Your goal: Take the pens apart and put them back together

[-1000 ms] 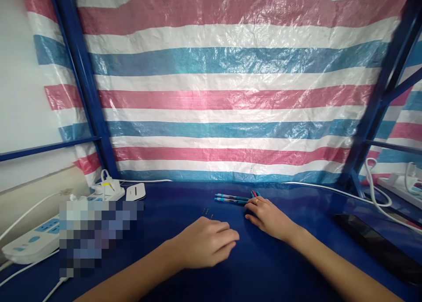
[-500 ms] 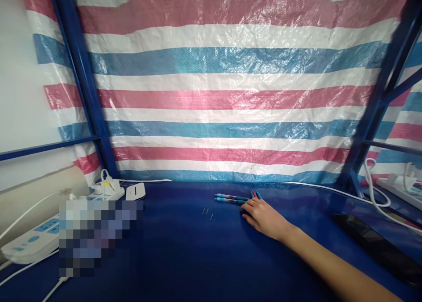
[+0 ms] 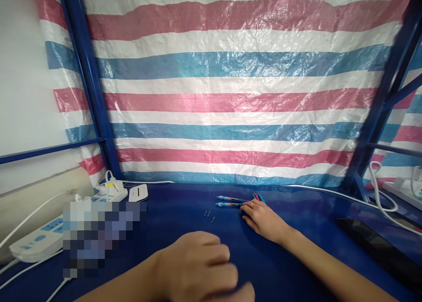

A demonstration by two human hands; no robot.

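My right hand [image 3: 263, 218], with a ring on one finger, lies over the right ends of two pens with light-blue ends. The far pen [image 3: 227, 198] and the near pen [image 3: 227, 204] run almost parallel on the blue tabletop [image 3: 158, 225]. Its fingers are stretched out and the thumb is apart. Teal and pink pen-like ends [image 3: 258, 197] show just behind it. In the foreground my left hand [image 3: 206, 267] hovers, a little blurred, its fingers bent and their tips hidden. Beyond it lie three tiny slender pieces, one of them a thin piece [image 3: 212, 220], too small to name.
A power strip [image 3: 36, 242] with cables and a white device [image 3: 138, 193] are at the left, beside a pixelated area. A black flat object [image 3: 379, 249] lies at the right. A white cable [image 3: 329, 190] runs along the back, before a striped plastic sheet [image 3: 231, 130].
My left hand has come into view from below. The two pens now lie slightly farther apart at their left ends. My right hand stays over them, and the view has shifted a little.
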